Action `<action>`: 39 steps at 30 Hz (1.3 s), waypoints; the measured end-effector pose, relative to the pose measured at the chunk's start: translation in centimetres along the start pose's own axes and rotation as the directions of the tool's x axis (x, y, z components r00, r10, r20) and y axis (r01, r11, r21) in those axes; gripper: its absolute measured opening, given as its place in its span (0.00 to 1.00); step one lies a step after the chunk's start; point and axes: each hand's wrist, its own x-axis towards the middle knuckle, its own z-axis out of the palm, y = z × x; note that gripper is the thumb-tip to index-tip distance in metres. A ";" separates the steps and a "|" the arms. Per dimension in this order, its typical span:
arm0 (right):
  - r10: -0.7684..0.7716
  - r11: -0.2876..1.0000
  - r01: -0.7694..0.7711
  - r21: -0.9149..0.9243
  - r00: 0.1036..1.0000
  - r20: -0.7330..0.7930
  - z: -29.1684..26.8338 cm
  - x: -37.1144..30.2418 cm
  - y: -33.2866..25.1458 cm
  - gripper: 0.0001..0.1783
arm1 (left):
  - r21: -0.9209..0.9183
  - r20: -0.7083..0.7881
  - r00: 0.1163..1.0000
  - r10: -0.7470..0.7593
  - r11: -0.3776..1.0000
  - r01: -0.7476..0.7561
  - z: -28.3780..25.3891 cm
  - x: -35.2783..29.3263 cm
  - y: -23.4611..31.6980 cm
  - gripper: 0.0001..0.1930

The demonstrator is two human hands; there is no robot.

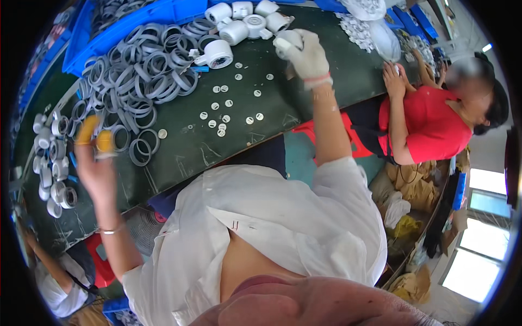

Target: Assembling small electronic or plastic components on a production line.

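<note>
The white casing [286,45] is at the upper centre of the frame, gripped by the fingers of the gloved right hand [311,58]. Presumably light, stiff and smooth; hold around the round body. Left hand [97,171], left of frame, is blurred near grey rings [142,69]; finger closure cannot be determined.

We are looking at a dark green table [343,73] where grey rings [153,87] are lying heaped upper left, white housings [235,32] top centre, and small white discs [226,118] below them.
</note>
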 end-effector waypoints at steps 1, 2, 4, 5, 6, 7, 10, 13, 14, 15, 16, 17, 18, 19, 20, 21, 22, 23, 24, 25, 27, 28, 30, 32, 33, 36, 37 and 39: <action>-0.101 0.994 0.102 0.044 0.995 -0.025 1.1 -1.3 -0.8 0.33 | 0.075 0.093 0.994 0.057 0.995 -0.064 2.0 -1.8 1.7 0.27; -0.082 0.976 0.071 0.207 0.995 0.048 2.5 -3.9 -4.5 0.30 | -0.035 0.185 0.982 0.049 0.998 -0.043 4.2 -3.2 4.0 0.30; -0.191 0.949 0.119 0.291 0.954 0.232 5.7 -7.7 -8.7 0.29 | -0.407 0.309 0.936 0.167 0.913 -0.029 8.1 -5.1 6.0 0.43; -0.165 0.879 -0.012 0.476 0.931 0.327 7.9 -9.7 -9.2 0.31 | -0.401 0.366 0.917 0.159 0.916 0.002 8.8 -5.4 7.2 0.46; -0.266 0.936 0.112 0.332 0.844 0.466 9.6 -10.1 -9.1 0.33 | -0.438 0.327 0.936 0.129 0.898 0.029 9.9 -6.0 6.9 0.43; -0.454 0.835 0.161 0.525 0.740 0.496 9.7 -10.3 -10.0 0.30 | -0.711 0.248 0.968 -0.027 0.674 0.201 11.1 -6.7 7.1 0.42; -0.769 0.630 0.753 0.193 0.567 0.296 10.3 -8.0 -6.2 0.17 | -0.804 0.304 0.925 -0.226 0.461 0.377 9.4 -6.3 6.4 0.35; -0.485 0.856 0.516 -0.036 0.825 0.291 11.7 -5.2 -5.6 0.14 | -0.733 0.430 0.836 -0.341 0.410 0.543 8.2 -6.6 5.1 0.31; -0.375 0.870 0.459 -0.178 0.852 0.365 12.2 -4.1 -5.6 0.14 | -0.694 0.510 0.778 -0.367 0.359 0.624 8.0 -6.6 5.0 0.30; -0.319 0.820 0.480 -0.311 0.835 0.447 12.9 -3.0 -5.5 0.13 | -0.678 0.520 0.769 -0.371 0.368 0.636 8.2 -6.9 4.9 0.30; -0.250 0.747 0.505 -0.432 0.816 0.522 13.5 -2.3 -5.6 0.13 | -0.677 0.522 0.767 -0.372 0.367 0.638 8.0 -7.0 5.1 0.30; -0.246 0.708 0.508 -0.490 0.828 0.504 14.0 -2.3 -5.7 0.10 | -0.646 0.566 0.725 -0.393 0.334 0.686 7.7 -7.0 5.6 0.31; -0.254 0.712 0.516 -0.476 0.821 0.511 13.6 -2.4 -5.5 0.10 | -0.613 0.609 0.678 -0.411 0.299 0.731 7.5 -7.1 5.8 0.31; -0.267 0.712 0.534 -0.456 0.807 0.527 13.1 -2.6 -5.5 0.11 | -0.617 0.621 0.663 -0.418 0.261 0.743 7.1 -7.6 5.3 0.31; -0.169 0.727 0.486 -0.485 0.812 0.559 11.7 -3.0 -6.4 0.12 | -0.676 0.642 0.668 -0.376 0.134 0.725 6.5 -7.7 4.9 0.32; -0.173 0.717 0.490 -0.495 0.814 0.555 10.7 -3.3 -5.7 0.12 | -0.718 0.656 0.677 -0.333 0.001 0.696 6.0 -7.8 4.5 0.32; -0.179 0.708 0.495 -0.504 0.816 0.550 9.5 -3.4 -5.1 0.11 | -0.728 0.637 0.704 -0.315 0.055 0.684 5.9 -8.0 4.1 0.33; -0.227 0.657 0.518 -0.548 0.829 0.511 8.4 -4.0 -5.1 0.12 | -0.723 0.617 0.697 -0.364 0.088 0.686 5.6 -8.2 3.9 0.33; -0.254 0.646 0.514 -0.564 0.842 0.476 7.8 -4.2 -5.6 0.11 | -0.715 0.595 0.690 -0.412 0.122 0.689 5.3 -8.4 3.8 0.32; -0.282 0.637 0.507 -0.580 0.854 0.437 7.4 -4.6 -6.9 0.11 | -0.715 0.599 0.700 -0.390 0.134 0.686 5.1 -8.5 3.4 0.32; -0.532 0.672 0.619 -0.406 0.785 0.316 7.9 -5.4 -7.8 0.14 | -0.708 0.602 0.699 -0.386 0.148 0.691 5.3 -8.4 3.3 0.32; -0.581 0.684 0.656 -0.320 0.754 0.306 9.0 -5.6 -8.4 0.15 | -0.703 0.600 0.703 -0.383 0.167 0.691 5.4 -8.4 3.2 0.33; -0.540 0.698 0.674 -0.243 0.718 0.440 11.5 -4.4 -8.4 0.19 | -0.708 0.628 0.697 -0.346 0.118 0.697 5.7 -8.2 3.4 0.33; -0.423 0.718 0.652 -0.243 0.687 0.591 14.1 -3.2 -7.9 0.25 | -0.713 0.675 0.675 -0.298 -0.027 0.700 6.2 -8.2 3.6 0.33; -0.437 0.741 0.639 -0.208 0.693 0.573 14.1 -2.9 -7.2 0.26 | -0.696 0.681 0.650 -0.337 -0.023 0.717 6.4 -8.1 4.1 0.31; -0.518 0.809 0.588 0.018 0.698 0.495 13.0 -1.5 -6.4 0.27 | -0.608 0.751 0.597 -0.281 0.056 0.792 6.6 -7.3 5.3 0.27; -0.481 0.833 0.553 -0.006 0.730 0.486 11.0 -1.5 -8.2 0.24 | -0.567 0.761 0.574 -0.302 0.120 0.815 6.6 -7.2 5.4 0.27; -0.457 0.840 0.542 -0.025 0.731 0.506 9.2 -0.7 -9.8 0.12 | -0.505 0.775 0.545 -0.321 0.204 0.839 6.6 -6.9 6.1 0.29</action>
